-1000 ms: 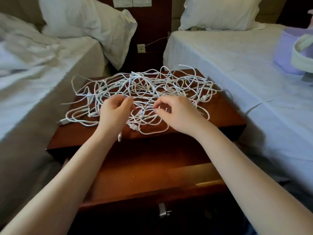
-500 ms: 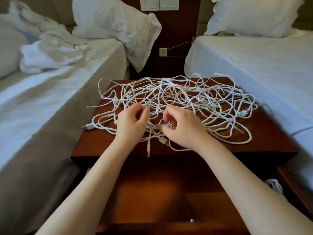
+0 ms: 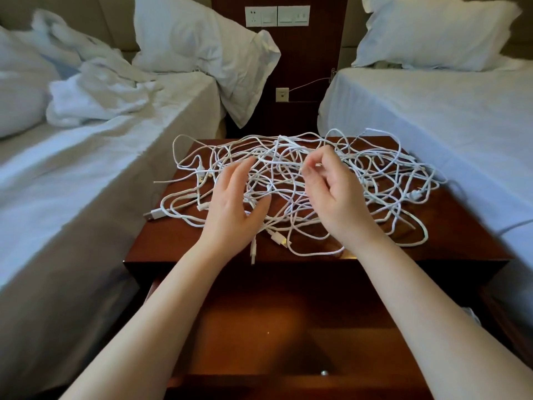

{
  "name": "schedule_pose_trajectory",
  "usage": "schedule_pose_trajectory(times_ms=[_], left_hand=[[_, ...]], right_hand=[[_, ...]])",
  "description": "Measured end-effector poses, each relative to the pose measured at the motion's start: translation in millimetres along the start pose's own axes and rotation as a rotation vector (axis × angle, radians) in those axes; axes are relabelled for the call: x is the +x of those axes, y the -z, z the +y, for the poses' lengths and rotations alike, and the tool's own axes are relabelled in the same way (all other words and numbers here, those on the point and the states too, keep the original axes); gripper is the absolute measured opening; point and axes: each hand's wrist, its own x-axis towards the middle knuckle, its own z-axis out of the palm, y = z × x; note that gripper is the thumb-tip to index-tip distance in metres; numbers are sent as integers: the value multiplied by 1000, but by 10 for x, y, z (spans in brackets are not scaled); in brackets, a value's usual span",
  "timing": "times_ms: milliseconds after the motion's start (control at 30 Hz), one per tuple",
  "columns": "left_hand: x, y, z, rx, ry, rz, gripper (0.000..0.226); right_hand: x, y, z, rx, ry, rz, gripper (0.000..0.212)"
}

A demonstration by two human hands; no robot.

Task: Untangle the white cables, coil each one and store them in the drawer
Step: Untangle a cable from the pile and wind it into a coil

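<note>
At the left edge of the bench (image 3: 173,241), beside the left bed (image 3: 86,183), a flat plug (image 3: 153,216) is lying loose at the end of one strand. The left hand (image 3: 233,203) is being held wide over the near left part of the white cables (image 3: 288,161), with its fingers spread and nothing being gripped. Whether the fingertips are touching the strands cannot be told. The cables are lying as one tangled heap across the bench top, with many loops crossing, and no strand is being shown freed or coiled. Below the middle, the drawer (image 3: 288,327) is standing pulled open, and no coil is being shown in the visible part of it. Further right, the right hand (image 3: 334,194) is being held above the heap, fingers curled narrow and thumb close to forefinger. Whether a strand is being pinched cannot be told. Judged from this, the untangling is only being begun, while all of the coiling and storing is waiting to be done.
</note>
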Motion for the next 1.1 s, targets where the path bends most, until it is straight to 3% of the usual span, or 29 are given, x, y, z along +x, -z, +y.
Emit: schedule_pose_trajectory(times_ms=[67,133,267,333,567,667,800,933,1000,1100], left_hand=[[4,10,65,-88,34,-19,66],[13,59,119,-271,153,-109,62],[29,125,209,-479,270,-250,15],[32,123,252,-441,262,-180,5],[31,108,97,-83,265,191,27],[82,183,-8,68,381,378,31],[102,222,-82,86,480,438,35],[102,182,-70,-49,518,361,46],[90,161,13,-146,509,216,44],[40,115,168,-179,393,-59,21]], right_hand=[[-13,-23,-18,36,17,-56,12],[-35,-52,-28,36,12,-93,12],[-41,-50,-37,19,30,-71,10],[-36,-39,-15,4,30,-58,11],[-63,-97,143,-229,82,-195,31],[-59,-51,219,-323,90,-140,30],[-28,-43,250,-302,75,-12,29],[-24,-54,130,-89,59,69,21],[-24,-50,71,-25,8,105,18],[-14,-39,14,123,-130,159,20]])
